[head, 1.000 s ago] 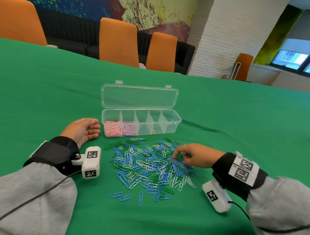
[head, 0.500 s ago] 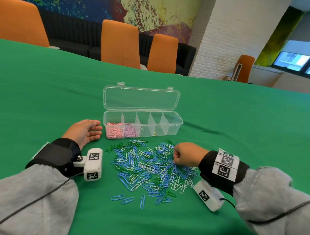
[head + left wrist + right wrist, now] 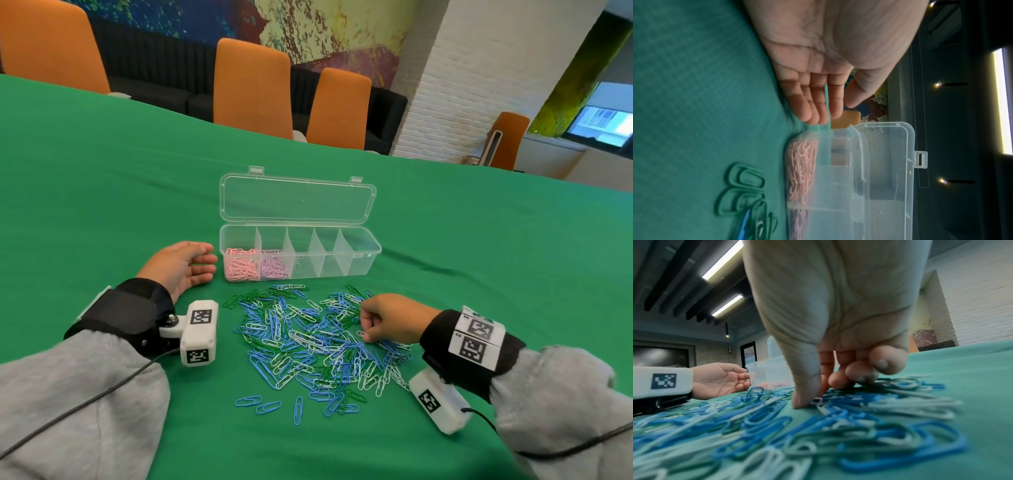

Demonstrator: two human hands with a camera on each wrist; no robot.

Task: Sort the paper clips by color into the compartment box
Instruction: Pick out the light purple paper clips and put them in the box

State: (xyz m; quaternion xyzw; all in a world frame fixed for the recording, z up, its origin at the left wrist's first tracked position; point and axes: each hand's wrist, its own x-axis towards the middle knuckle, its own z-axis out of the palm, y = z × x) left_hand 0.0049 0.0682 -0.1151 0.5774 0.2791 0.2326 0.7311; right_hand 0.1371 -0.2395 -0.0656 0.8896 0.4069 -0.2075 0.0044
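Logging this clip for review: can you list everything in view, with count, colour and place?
compartment box: one, clear, lid open, mid-table.
pink clips: many, leftmost compartment.
lilac clips: many, second compartment.
loose clips: many, blue, green, white, piled before the box.
table: one, green cloth.
chairs: four, orange, behind the table.
left hand: open, palm up, beside the box.
right hand: fingers curled, pinching at a pale clip in the pile.

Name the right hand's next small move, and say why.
Probably close thumb and forefinger on one white paper clip and lift it clear: the right hand is curled down onto the mixed blue, green and white clip pile, and the clear plastic compartment box has empty sections.
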